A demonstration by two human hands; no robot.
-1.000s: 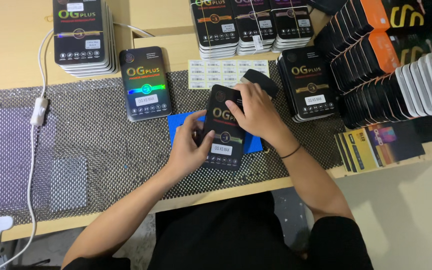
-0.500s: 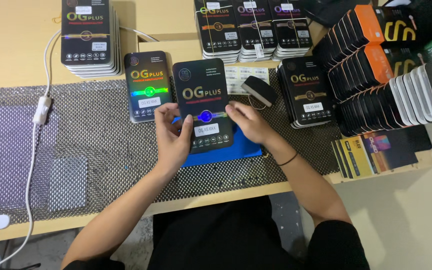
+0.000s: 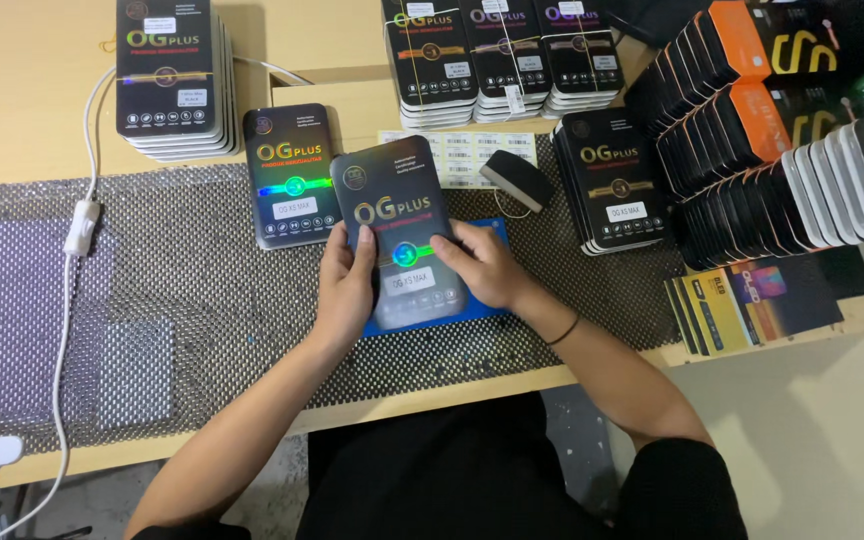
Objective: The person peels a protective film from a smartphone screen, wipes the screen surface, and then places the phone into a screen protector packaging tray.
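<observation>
At the centre of the frame both hands clamp one dark box [image 3: 399, 235]; left hand [image 3: 344, 285] grips its left edge, right hand [image 3: 487, 265] its right; it hovers over a blue pad [image 3: 487, 235]; seemingly mid-handling, any release needs a steady, level grip.

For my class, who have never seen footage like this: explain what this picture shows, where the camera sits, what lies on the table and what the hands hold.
There is no machine here. A person wears a camera on the head, so the one view looks down at their own two bare hands. The left hand and right hand together hold a flat dark box with a shiny coloured stripe, above a blue pad. Both hands are over a grey mesh mat on a wooden table. A matching box lies just left of the held one. Stacks of similar boxes stand at the back, and rows of orange and black packs fill the right. A white cable runs down the left side.
</observation>
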